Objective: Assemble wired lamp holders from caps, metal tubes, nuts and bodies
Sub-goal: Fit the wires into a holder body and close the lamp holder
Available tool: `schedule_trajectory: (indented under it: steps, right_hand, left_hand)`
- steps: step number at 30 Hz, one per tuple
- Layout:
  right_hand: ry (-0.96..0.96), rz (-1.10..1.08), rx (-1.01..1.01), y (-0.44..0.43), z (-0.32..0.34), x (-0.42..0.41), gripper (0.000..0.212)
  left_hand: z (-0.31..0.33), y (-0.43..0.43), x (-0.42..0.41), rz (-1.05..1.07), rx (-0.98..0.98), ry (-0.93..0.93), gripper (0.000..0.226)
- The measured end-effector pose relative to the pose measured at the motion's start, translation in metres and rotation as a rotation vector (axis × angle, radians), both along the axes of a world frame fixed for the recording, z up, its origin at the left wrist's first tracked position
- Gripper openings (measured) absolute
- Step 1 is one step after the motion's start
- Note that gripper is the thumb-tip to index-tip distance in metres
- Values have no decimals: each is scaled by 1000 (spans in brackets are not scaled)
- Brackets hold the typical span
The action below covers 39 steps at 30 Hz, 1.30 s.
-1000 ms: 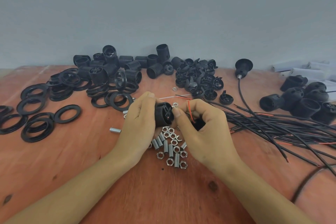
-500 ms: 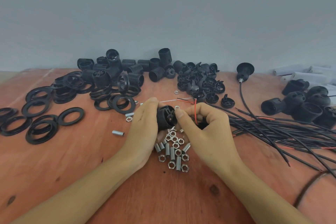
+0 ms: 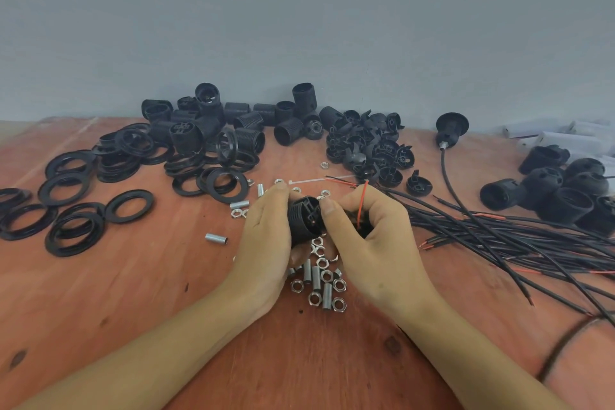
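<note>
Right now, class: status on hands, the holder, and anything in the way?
Left hand grips body. Right hand holds red wire, thumb on body. Nuts and tubes loose under both hands.

Rings (image 3: 129,206) left, wires (image 3: 519,236) right

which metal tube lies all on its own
The tube left of the left hand, alone on the table; the others all lie beside nuts or other tubes.

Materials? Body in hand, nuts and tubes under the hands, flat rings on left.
Body: matte black, moulded ribs, likely plastic. Nuts and tubes: bright silver, reflective, metal, perhaps plated steel. Rings: black, slight sheen, probably plastic.
</note>
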State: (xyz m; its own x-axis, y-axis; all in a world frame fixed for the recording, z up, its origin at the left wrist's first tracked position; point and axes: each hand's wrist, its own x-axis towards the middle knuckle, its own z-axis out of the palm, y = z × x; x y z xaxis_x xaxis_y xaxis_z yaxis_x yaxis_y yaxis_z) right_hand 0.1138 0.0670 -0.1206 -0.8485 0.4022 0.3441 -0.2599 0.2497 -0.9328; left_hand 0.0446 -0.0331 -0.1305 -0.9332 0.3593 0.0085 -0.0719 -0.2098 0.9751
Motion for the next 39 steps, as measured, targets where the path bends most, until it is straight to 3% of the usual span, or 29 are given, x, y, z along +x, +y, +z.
schedule_trajectory:
  steps: [7, 15, 22, 29, 33, 39]
  right_hand:
    - [-36, 28, 35, 1, -2, 0, 26]
    - [-32, 21, 45, 3, -2, 0, 27]
    - [34, 163, -245, 8, 6, 5, 13]
    - [160, 135, -123, 5, 2, 4, 9]
    - [212, 79, 51, 4, 2, 3, 5]
    - [169, -61, 255, 5, 2, 4, 2]
  left_hand:
    - [1, 1, 6, 2, 48, -48, 55]
    - [0, -3, 1, -35, -14, 93, 55]
    - [6, -6, -9, -63, 23, 100, 53]
    - [10, -9, -13, -96, 103, 8, 54]
    - [10, -11, -14, -147, 158, -73, 53]
    - [11, -11, -13, -157, 129, -26, 57]
